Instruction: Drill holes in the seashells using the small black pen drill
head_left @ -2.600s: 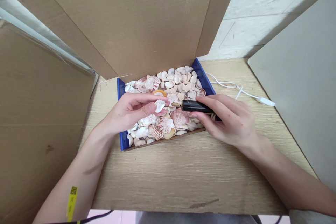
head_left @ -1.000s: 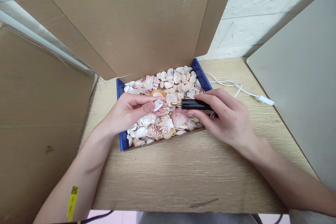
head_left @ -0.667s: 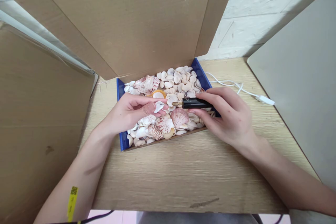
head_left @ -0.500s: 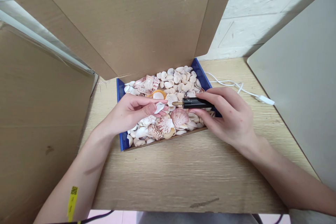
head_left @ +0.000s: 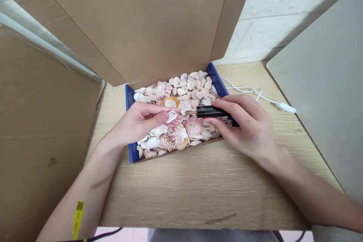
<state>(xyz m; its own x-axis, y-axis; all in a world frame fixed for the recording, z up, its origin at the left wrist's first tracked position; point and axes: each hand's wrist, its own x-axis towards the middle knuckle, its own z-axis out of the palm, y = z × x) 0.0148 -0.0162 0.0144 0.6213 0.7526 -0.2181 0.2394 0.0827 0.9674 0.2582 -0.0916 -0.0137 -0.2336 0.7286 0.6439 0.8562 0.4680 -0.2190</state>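
Note:
Between the thumb and fingers of my left hand (head_left: pixel 144 121) a small white seashell (head_left: pixel 171 116) is pinched. My right hand (head_left: pixel 246 124) grips a black mini electric drill (head_left: pixel 210 111) with a brass-coloured chuck (head_left: pixel 191 113), held level and pointing left. Its thin bit reaches the shell, but I cannot tell how deep it goes. Both hands are above a blue-sided cardboard box (head_left: pixel 217 79) full of seashells. Among them lie a reddish scallop shell (head_left: pixel 194 127), a spotted brown spiral shell (head_left: pixel 167 142) and many small pale shells (head_left: pixel 195 85).
A tall cardboard flap (head_left: pixel 141 19) rises behind the box, and another cardboard panel (head_left: pixel 42 132) stands at the left. A white cable (head_left: pixel 246 90) with a plug (head_left: pixel 286 107) lies on the wooden table (head_left: pixel 184 193). A grey panel (head_left: pixel 326 83) borders the right.
The drill has shifted very slightly left, its chuck now a little closer to the shell. Otherwise both hands keep nearly the same position.

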